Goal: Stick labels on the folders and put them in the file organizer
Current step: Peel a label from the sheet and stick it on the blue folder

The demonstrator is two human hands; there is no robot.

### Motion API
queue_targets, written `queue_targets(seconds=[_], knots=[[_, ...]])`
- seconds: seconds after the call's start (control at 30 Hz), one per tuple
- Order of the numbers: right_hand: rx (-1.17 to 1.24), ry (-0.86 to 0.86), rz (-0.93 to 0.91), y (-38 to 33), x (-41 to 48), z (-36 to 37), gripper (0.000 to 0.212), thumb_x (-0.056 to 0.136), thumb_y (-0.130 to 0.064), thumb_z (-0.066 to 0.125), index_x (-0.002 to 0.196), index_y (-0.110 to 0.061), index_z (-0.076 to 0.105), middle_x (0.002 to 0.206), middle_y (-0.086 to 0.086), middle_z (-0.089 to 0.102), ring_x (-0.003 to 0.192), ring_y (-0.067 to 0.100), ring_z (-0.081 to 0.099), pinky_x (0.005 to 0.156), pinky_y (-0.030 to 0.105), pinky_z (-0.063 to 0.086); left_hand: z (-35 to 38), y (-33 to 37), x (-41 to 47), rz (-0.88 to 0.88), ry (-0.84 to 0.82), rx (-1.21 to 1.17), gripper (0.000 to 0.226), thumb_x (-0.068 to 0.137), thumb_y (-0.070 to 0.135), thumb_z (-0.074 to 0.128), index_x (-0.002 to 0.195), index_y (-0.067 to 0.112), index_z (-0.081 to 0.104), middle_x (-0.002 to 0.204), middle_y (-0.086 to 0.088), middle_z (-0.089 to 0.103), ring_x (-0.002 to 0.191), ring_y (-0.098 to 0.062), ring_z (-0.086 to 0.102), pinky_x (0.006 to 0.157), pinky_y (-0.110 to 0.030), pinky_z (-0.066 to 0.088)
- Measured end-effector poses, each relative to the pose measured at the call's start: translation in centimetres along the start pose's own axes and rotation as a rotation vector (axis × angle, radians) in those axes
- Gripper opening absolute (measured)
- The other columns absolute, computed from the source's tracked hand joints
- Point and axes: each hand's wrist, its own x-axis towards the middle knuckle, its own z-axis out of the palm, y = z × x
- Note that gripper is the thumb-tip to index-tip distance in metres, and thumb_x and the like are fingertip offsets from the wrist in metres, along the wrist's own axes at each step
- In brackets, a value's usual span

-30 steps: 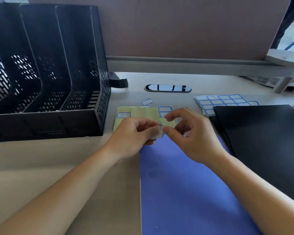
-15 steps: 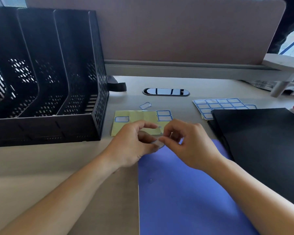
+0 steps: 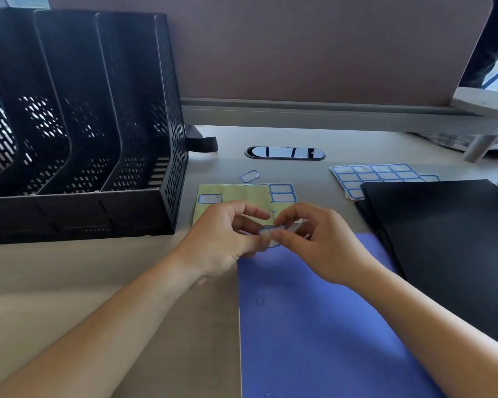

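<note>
Labelling step under way: left hand (image 3: pixel 222 234) and right hand (image 3: pixel 313 239) both pinching one peeled label (image 3: pixel 271 231), curled, just above the top edge of the blue folder (image 3: pixel 313 326). Next, probably: flatten onto folder, then file in empty organizer (image 3: pixel 78 124).

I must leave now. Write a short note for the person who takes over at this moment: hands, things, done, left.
Left hand and right hand: both pinch one peeled label, curled, above the top edge of the blue folder.
Yellow backing sheet lies behind the hands; a full label sheet is at right, partly under the black folders.
File organizer: no folder visible in it.
Done: label peeled.
Left: stick it, file the folders.
</note>
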Motion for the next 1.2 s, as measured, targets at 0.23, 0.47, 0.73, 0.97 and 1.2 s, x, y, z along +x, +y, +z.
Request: queue_targets(seconds=[0.23, 0.47, 0.73, 0.97, 1.2], knots=[[0.132, -0.049, 0.147, -0.2, 0.1, -0.2, 0.014, 0.091, -0.018, 0.07, 0.084, -0.006, 0.065, 0.051, -0.004, 0.061, 0.04, 0.002, 0.048, 0.044, 0.019, 0.035, -0.3, -0.3, 0.2, -0.028, 0.059, 0.117, 0.04, 0.075, 0.006, 0.082, 0.104, 0.027, 0.065, 0.087, 0.007, 0.073, 0.071, -0.003, 0.065, 0.07, -0.02, 0.054], [0.333, 0.11, 0.299, 0.4, 0.7, -0.9, 0.013, 0.09, -0.012, 0.07, 0.078, -0.007, 0.066, 0.058, -0.005, 0.062, 0.055, 0.011, 0.06, 0.056, 0.022, 0.051, -2.6, 0.1, 0.8, -0.053, 0.182, 0.27, 0.012, 0.086, 0.022, 0.075, 0.097, 0.023, 0.07, 0.089, 0.001, 0.073, 0.076, -0.012, 0.064, 0.075, -0.034, 0.053], [0.304, -0.035, 0.374, -1.3, 1.0, -0.3, 0.029, 0.072, -0.025, 0.087, 0.075, -0.01, 0.062, 0.067, 0.008, 0.067, 0.058, 0.019, 0.061, 0.065, 0.035, 0.051, -2.6, -0.5, 0.8, -0.302, -0.028, 0.202, 0.021, 0.101, 0.014, 0.05, 0.098, 0.007, 0.07, 0.089, -0.007, 0.073, 0.069, -0.017, 0.066, 0.067, -0.027, 0.057], [0.285, -0.027, 0.391, -1.2, 1.7, 1.2, 0.026, 0.076, -0.017, 0.085, 0.074, -0.009, 0.06, 0.055, 0.003, 0.059, 0.053, 0.017, 0.057, 0.057, 0.026, 0.052, -2.1, -0.4, 0.9, -0.441, -0.199, -0.095, 0.023, 0.102, 0.016, 0.047, 0.105, 0.004, 0.066, 0.087, -0.008, 0.072, 0.066, -0.017, 0.066, 0.055, -0.024, 0.051], [0.591, 0.027, 0.432, 0.2, 0.8, 1.0, 0.022, 0.086, -0.008, 0.073, 0.071, -0.009, 0.057, 0.066, 0.007, 0.054, 0.053, 0.017, 0.056, 0.055, 0.026, 0.051, -1.1, -0.4, 1.2, -0.405, -0.205, -0.136, 0.018, 0.097, 0.019, 0.056, 0.107, 0.009, 0.067, 0.095, -0.008, 0.061, 0.069, -0.015, 0.06, 0.061, -0.022, 0.046]])
